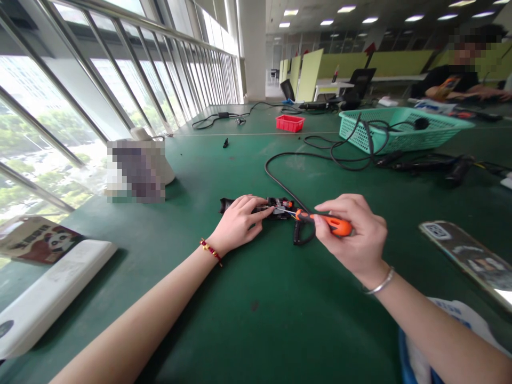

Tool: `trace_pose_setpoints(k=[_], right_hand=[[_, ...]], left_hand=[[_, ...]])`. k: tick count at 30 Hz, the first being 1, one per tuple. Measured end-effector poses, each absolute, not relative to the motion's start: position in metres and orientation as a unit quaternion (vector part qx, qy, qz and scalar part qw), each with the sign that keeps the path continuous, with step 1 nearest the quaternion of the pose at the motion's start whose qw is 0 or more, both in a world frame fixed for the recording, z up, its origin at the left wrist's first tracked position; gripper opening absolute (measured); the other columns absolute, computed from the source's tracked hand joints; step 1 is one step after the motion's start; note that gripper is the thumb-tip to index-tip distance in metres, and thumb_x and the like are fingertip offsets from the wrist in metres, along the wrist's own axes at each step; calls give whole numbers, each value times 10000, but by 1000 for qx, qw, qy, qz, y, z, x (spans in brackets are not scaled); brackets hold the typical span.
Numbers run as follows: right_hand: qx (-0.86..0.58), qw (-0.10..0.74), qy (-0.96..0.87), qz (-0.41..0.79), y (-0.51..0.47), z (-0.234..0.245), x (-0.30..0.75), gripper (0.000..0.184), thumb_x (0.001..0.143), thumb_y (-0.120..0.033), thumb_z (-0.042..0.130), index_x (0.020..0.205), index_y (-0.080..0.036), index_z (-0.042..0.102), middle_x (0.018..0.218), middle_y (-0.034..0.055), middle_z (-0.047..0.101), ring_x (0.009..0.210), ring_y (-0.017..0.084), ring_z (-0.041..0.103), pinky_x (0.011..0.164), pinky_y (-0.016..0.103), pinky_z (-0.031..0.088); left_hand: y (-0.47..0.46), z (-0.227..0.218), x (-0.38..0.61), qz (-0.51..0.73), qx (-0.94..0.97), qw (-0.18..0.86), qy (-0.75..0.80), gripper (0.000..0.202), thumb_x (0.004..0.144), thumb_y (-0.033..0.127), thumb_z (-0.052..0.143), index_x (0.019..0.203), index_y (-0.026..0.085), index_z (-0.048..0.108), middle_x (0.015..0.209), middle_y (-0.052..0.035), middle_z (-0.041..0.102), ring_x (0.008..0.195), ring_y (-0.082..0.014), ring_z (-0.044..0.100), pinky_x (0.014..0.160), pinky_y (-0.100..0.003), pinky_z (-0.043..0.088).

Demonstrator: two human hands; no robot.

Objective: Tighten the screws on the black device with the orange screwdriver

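A small black device [280, 207] with its inner parts exposed lies on the green table [256, 320], with a black cord [280, 176] running from it. My left hand [240, 221] rests on its left part, fingers pressed down over it. My right hand [352, 234] is closed around an orange-handled screwdriver [334, 224]. The screwdriver's metal tip points left into the device's open middle.
A teal basket [400, 128] with cables stands at the back right, a small red tray [290, 123] farther back. A phone [466, 256] lies at the right, a white box [48, 293] and a booklet [36, 245] at the left. Another person sits at the far right.
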State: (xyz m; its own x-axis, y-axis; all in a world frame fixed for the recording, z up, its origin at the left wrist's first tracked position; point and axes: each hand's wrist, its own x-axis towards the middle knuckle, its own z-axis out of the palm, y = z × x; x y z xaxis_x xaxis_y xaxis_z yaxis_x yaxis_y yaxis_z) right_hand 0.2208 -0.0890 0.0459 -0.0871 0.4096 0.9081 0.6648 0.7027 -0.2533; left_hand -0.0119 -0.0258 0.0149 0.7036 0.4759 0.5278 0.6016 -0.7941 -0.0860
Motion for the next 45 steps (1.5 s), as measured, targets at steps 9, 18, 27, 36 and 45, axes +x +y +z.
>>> trace_pose_setpoints(k=[9,18,27,36,45], right_hand=[[-381,571,-720,-102,-89,45,220,194,737,-177,664,916,-222,604,801,21,651,691,166,610,621,308,535],[-388,585,-707,-87,-88,43,221,315,735,-186,663,1040,-207,589,902,57,658,808,196,628,699,335,547],[-381,587,-709,-84,-88,44,222,350,728,-192,662,1069,-212,583,954,65,658,868,214,622,745,358,543],[-383,582,-711,-93,-88,43,222,331,731,-201,651,1054,-221,583,923,56,661,810,204,628,696,349,543],[-369,560,-733,-114,-89,47,221,184,731,-156,667,883,-230,595,751,-4,648,620,144,586,647,325,521]], left_hand=[[-28,18,-9,-234,-913,187,-277,361,829,107,488,1157,170,626,1211,-102,608,1130,-230,546,1026,-440,441],[-31,21,-8,-220,-911,229,-264,336,832,120,507,1149,148,614,1202,-104,621,1138,-235,551,1035,-436,443],[-32,22,-8,-206,-913,253,-245,252,832,147,522,1050,159,649,1197,-102,623,1121,-231,556,1034,-418,442],[-31,18,-6,-193,-919,210,-272,349,838,134,493,1160,198,610,1160,-80,623,1079,-225,557,987,-414,463],[-31,17,-4,-198,-916,217,-275,376,824,107,477,1176,172,594,1142,-76,627,1047,-217,556,986,-386,451]])
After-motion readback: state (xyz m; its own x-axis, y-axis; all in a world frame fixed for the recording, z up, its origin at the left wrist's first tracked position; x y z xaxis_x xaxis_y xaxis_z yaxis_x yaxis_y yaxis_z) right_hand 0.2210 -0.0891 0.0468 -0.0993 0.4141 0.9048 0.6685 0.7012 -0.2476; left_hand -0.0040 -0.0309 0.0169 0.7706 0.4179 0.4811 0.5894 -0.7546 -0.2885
